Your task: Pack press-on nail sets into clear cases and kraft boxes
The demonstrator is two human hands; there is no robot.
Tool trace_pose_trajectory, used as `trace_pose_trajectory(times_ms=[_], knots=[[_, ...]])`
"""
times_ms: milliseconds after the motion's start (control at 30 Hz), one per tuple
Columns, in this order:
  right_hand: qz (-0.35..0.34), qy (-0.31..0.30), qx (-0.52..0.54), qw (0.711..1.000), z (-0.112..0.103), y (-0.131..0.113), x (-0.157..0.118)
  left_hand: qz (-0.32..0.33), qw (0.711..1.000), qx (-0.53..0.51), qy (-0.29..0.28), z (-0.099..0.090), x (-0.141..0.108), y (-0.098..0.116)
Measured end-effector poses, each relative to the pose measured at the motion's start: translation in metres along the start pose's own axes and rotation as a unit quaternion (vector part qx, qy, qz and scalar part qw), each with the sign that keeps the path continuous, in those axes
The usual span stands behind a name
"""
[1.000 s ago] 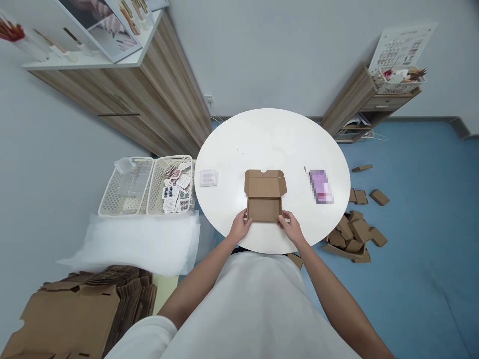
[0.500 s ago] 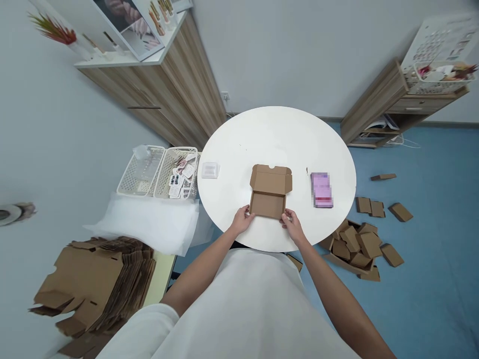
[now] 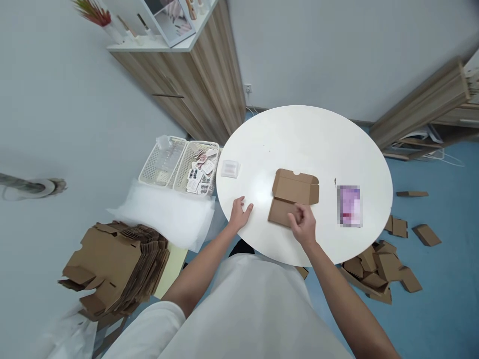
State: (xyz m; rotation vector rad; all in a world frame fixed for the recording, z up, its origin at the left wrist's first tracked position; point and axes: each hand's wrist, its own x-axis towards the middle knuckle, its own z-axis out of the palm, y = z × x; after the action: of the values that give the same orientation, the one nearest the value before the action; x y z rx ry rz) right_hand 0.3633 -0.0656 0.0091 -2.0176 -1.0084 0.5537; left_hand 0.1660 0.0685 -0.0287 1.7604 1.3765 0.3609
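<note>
An open brown cardboard box (image 3: 295, 188) lies on the white oval table (image 3: 299, 129), its lid folded back away from me. My right hand (image 3: 305, 224) is over the box's right front part, its fingers curled and apart, with nothing seen in them. My left hand (image 3: 240, 214) hovers over the table to the left of the box, fingers spread and holding nothing. A small clear plastic case (image 3: 230, 168) lies near the table's left edge. To the right of the box is a purple and pink pack (image 3: 349, 206), its details blurred.
White baskets (image 3: 179, 188) with cards and clear packs stand left of the table. Nearer me are white sheets (image 3: 164, 212) and a stack of flattened cardboard (image 3: 112, 259). Folded boxes (image 3: 389, 267) fill a carton on the floor at right, with others around it.
Both hands have let go of the box. My left hand has moved left, my right hand over the box's front part. The view has shifted, and the box sits slightly turned.
</note>
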Motion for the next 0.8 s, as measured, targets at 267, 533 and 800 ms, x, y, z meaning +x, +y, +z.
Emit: trace_pose_trajectory(times_ms=[267,533,800], knots=[[0.086,-0.235,0.028,0.968,0.123,-0.073,0.071,-0.039,0.995,0.039,0.079,-0.066,0.09,-0.023],[0.195,-0.128,0.087,0.968,0.206,-0.09,0.135,-0.114,0.993,-0.022,0.007,-0.075,0.139,-0.029],[0.224,-0.076,0.069,0.969,0.227,-0.086,0.148,-0.055,0.996,-0.069,0.014,-0.068,0.144,-0.034]])
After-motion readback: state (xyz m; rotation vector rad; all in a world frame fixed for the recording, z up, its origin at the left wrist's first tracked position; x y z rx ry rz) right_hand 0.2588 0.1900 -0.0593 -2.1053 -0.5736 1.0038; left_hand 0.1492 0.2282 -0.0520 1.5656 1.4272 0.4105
